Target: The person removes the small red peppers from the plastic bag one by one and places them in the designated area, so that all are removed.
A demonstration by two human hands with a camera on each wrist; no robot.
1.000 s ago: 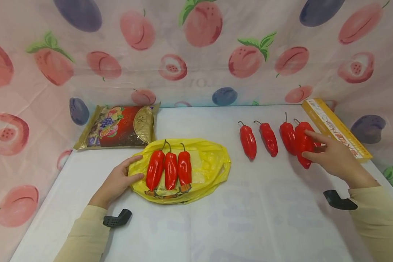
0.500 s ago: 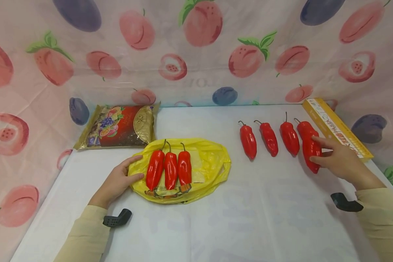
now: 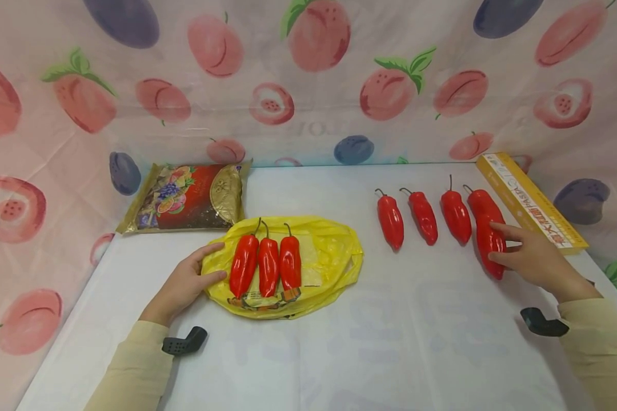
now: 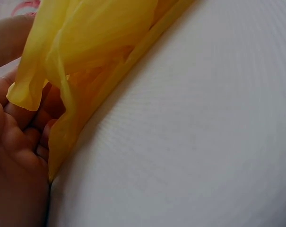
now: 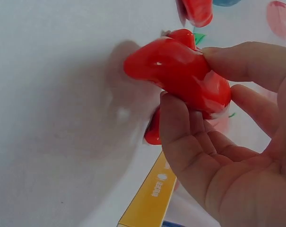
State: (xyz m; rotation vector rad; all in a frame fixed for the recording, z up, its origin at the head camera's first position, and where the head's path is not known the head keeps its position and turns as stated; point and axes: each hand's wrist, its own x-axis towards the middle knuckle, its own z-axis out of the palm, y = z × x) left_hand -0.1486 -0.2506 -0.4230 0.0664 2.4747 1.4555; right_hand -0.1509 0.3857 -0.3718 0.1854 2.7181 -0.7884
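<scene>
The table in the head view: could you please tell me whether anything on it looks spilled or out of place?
Nothing looks spilled. The yellow bag looks slightly untidy, lying crumpled and wrinkled beneath three red peppers; I cannot tell whether its right end is torn.

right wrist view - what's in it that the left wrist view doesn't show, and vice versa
Only the right wrist view shows the right hand pinching a red pepper, parts of other red peppers and the end of the yellow pasta box.

Only the left wrist view shows the left hand at the edge of the yellow plastic bag.

Both share the white table surface and some pink patterned backdrop, just a corner of it in the left.
</scene>
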